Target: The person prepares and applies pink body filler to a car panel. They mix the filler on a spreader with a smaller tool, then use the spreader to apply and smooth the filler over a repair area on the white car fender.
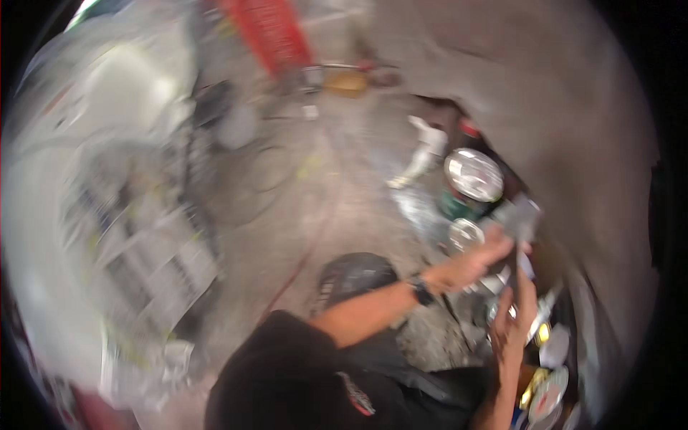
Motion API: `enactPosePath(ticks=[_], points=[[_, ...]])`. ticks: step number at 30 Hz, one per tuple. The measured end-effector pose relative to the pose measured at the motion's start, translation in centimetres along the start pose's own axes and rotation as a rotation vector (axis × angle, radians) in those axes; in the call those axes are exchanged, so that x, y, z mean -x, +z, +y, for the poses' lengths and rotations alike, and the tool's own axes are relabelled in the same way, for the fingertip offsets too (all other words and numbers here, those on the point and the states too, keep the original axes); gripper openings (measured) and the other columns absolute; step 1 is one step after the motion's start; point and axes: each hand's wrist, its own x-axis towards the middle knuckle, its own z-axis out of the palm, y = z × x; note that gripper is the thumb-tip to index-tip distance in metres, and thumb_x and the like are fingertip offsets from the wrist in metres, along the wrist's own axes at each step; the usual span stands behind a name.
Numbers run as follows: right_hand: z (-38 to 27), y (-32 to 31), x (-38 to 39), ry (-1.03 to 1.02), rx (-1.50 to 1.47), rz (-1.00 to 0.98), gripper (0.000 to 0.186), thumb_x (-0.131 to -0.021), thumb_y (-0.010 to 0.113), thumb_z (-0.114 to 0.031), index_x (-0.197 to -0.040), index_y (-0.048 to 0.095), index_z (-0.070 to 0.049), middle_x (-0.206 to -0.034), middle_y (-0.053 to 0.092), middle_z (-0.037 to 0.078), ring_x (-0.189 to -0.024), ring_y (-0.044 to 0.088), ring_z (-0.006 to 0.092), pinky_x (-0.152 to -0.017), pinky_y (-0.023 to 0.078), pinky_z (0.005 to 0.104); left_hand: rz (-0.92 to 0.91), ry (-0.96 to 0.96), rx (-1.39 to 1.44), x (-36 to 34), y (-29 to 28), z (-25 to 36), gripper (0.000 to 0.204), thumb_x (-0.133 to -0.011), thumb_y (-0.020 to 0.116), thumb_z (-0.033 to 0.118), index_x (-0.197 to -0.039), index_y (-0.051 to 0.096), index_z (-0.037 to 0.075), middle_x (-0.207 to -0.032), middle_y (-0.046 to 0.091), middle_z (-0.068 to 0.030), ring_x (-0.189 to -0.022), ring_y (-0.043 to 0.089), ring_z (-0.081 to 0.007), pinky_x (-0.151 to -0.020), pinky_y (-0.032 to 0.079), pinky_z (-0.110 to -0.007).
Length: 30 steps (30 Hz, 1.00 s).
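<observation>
My left hand (pixel 489 249), with a dark watch (pixel 421 289) on its wrist, reaches right and grips a flat, greyish, plate-like piece (pixel 522 216). My right hand (pixel 514 315) is raised just nearer to me, fingers closed on a thin, pale, blade-like thing (pixel 527 264) that meets or nearly meets the plate. Motion blur hides the exact kind of both. Beyond my left hand stand a large can with a shiny round lid (pixel 474 174) and a smaller shiny round lid or can (pixel 466 235).
Several cans and a white-topped round container (pixel 549 394) crowd the lower right. A crumpled white cloth or paper (pixel 424 152) lies past the cans. At left is a large pale panel (pixel 118 93) with masking paper (pixel 158 265). A red stand (pixel 269 32) and a cable (pixel 294 276) are on the floor.
</observation>
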Motion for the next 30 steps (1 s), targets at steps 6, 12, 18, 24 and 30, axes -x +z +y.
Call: enactPosePath(ticks=[6, 12, 18, 24, 30], points=[[-1.3, 4.2, -0.1, -0.157, -0.024, -0.055, 0.022, -0.098, 0.054, -0.005, -0.116, 0.061, 0.006, -0.098, 0.066, 0.023, -0.083, 0.065, 0.0397, -0.075, 0.051, 0.0413, 0.069, 0.309, 0.015, 0.4, -1.2, -4.1, 0.079, -0.106, 0.032, 0.057, -0.159, 0.014, 0.002, -0.157, 0.035, -0.0087, -0.145, 0.032, -0.0183, -0.122, 0.022, -0.033], [-2.3, 6.1, -0.8, -0.2, -0.072, -0.087, 0.03, -0.103, 0.053, -0.017, -0.116, 0.062, 0.009, -0.098, 0.068, 0.025, -0.088, 0.064, 0.0419, -0.08, 0.05, 0.0408, 0.096, 0.246, -0.15, 0.4, -3.8, -0.9, 0.084, -0.105, 0.024, 0.062, -0.158, 0.015, -0.002, -0.163, 0.025, -0.013, -0.151, 0.021, -0.0233, -0.124, 0.016, -0.033], [-0.8, 7.6, -4.4, 0.086, -0.328, -0.107, 0.03, -0.104, 0.051, -0.014, -0.113, 0.062, 0.012, -0.096, 0.069, 0.023, -0.084, 0.065, 0.0298, -0.079, 0.051, 0.0395, 0.15, 0.25, -0.118, 1.5, -3.4, -0.9, 0.074, -0.108, 0.028, 0.055, -0.159, 0.022, 0.002, -0.151, 0.04, -0.0065, -0.138, 0.037, -0.0142, -0.119, 0.024, -0.03], [1.9, 8.8, -5.0, 0.111, -0.35, -0.172, 0.031, -0.102, 0.054, -0.017, -0.111, 0.062, 0.013, -0.094, 0.069, 0.024, -0.082, 0.065, 0.0308, -0.077, 0.051, 0.0391, 0.106, 0.228, -0.087, 1.0, -4.4, -2.1, 0.079, -0.106, 0.027, 0.061, -0.157, 0.024, 0.001, -0.149, 0.042, -0.0077, -0.138, 0.036, -0.0151, -0.119, 0.023, -0.03], [-0.5, 9.5, -2.3, -0.083, -0.161, -0.152, 0.036, -0.105, 0.051, -0.02, -0.112, 0.062, 0.014, -0.097, 0.07, 0.024, -0.083, 0.065, 0.0315, -0.078, 0.051, 0.0395, 0.21, 0.207, -0.155, 1.2, -6.1, -0.9, 0.083, -0.105, 0.027, 0.063, -0.156, 0.024, -0.001, -0.155, 0.035, -0.0074, -0.146, 0.027, -0.0181, -0.122, 0.016, -0.031]])
